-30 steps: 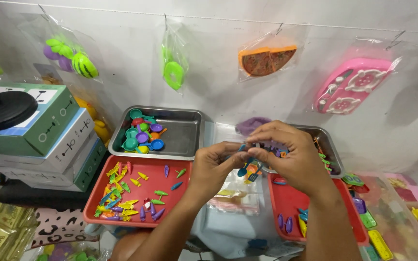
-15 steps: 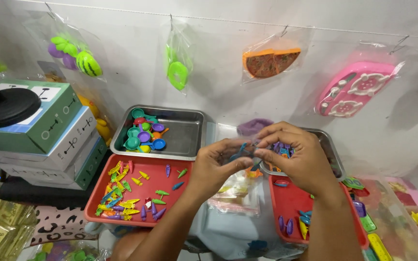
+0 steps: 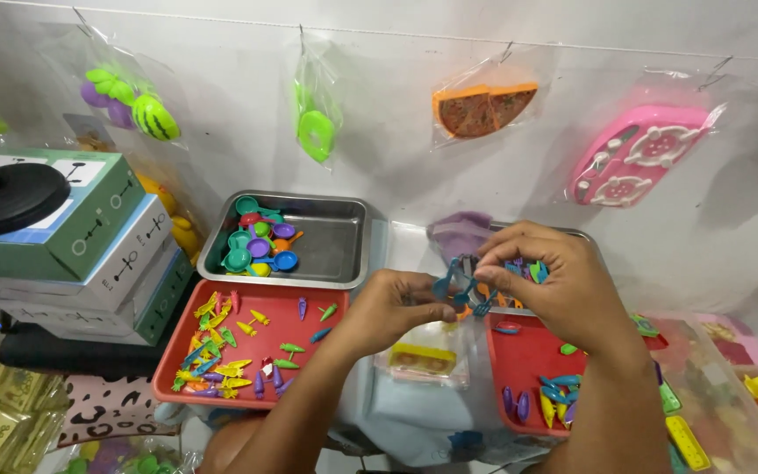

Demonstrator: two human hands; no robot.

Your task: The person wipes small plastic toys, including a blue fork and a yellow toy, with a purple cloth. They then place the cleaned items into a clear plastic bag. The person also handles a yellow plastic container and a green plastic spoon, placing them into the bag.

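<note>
A white wall (image 3: 396, 114) runs behind the worktop, hung with clear bags of toys: a pink board (image 3: 638, 158), a pizza slice (image 3: 482, 107), a green ring (image 3: 316, 133). At left stand stacked boxes (image 3: 89, 250). Below the wall sit a steel tray (image 3: 331, 241) of small pans and spoons, a red tray (image 3: 282, 329) strewn with tiny vegetables, and a second red tray (image 3: 528, 360) under the right forearm.

The left hand (image 3: 392, 307) and right hand (image 3: 559, 285) meet between the trays, above a clear pouch (image 3: 423, 355). Both sets of fingers are pinched narrow on a bunch of small blue utensils (image 3: 458, 288), forks and spoons by the look of them, held in the air.

The utensils look like thin moulded plastic: very light, stiff, smooth, so apt to slip or fan apart. They would likely hold best pinched at the handles, all together, with gentle pressure, since thin tines may bend or snap.
</note>
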